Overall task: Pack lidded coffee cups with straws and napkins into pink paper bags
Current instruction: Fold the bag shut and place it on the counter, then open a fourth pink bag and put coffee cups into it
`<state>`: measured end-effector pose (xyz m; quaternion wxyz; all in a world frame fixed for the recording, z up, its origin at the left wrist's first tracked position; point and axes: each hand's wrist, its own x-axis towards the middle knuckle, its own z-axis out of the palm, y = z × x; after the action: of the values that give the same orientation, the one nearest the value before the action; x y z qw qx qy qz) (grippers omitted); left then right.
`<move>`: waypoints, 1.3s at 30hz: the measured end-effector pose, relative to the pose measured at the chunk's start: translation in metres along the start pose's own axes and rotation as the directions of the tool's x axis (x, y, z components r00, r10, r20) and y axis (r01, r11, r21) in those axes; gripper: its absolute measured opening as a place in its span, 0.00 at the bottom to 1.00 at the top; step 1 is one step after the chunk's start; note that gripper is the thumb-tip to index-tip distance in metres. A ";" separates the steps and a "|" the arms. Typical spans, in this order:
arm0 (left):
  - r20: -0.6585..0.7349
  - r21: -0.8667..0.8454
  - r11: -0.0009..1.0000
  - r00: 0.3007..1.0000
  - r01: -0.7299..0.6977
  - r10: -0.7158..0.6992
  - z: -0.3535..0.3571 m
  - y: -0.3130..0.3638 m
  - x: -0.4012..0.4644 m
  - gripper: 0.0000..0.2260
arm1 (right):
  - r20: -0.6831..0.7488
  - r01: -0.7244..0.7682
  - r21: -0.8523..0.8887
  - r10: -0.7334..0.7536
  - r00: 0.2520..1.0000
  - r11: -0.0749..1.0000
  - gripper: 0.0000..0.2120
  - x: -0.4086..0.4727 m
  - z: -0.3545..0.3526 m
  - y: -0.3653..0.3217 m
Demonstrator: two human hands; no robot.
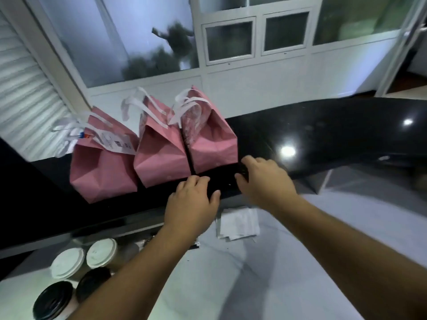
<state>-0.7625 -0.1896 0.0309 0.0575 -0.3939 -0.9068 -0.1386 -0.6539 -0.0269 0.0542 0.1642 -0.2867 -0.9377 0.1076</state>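
Both hands hold nothing: left hand (191, 202) and right hand (261, 179) hover with loosely curled, relaxed grip over the black surface (323, 135), just before three pink paper bags (161, 155). Napkins (238, 224) lie nearer; lidded cups (101, 252) lower left.

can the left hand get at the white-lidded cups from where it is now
Probably yes. The left hand rests open on the black counter, holding nothing, and the two white-lidded cups stand uncovered beside that forearm; it must only draw back.
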 end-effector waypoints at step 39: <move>0.130 -0.305 0.234 0.203 -0.923 0.971 0.041 0.492 -0.452 0.27 | -0.325 -0.990 0.113 0.945 0.039 0.079 0.28 -0.728 -0.186 0.180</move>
<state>-0.0946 -0.1726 -0.0036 -0.0362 -0.8855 -0.4551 -0.0860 0.0745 -0.2777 -0.0068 0.1744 -0.8671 -0.4605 0.0757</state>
